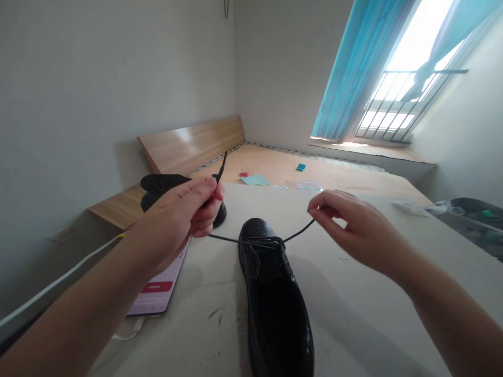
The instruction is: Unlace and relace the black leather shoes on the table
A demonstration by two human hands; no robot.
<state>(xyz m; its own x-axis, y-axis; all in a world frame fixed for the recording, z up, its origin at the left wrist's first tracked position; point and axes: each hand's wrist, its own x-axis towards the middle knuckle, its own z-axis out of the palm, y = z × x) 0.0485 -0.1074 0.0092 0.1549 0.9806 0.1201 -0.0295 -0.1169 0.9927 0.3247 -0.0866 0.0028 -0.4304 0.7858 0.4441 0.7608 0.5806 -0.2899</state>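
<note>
A black leather shoe (271, 298) sits on the white table, its toe pointing away from me and its opening toward me. A thin black shoelace (226, 239) passes through the eyelets near the toe and stretches out to both sides. On the left, my left hand (196, 207) is closed around one length of the lace, and its tip sticks up above the fingers. My right hand (334, 212) pinches the other length between thumb and fingers, right of the shoe and above the table. The lace rises from the shoe toward each hand.
Behind my left hand stands another black shoe (163, 183), partly hidden. A phone or tablet (161, 293) with a lit screen and a white cable lies at left. Small coloured pieces, including a teal one (301, 167), lie on a wooden board farther back. Plastic bags (467, 214) are at right.
</note>
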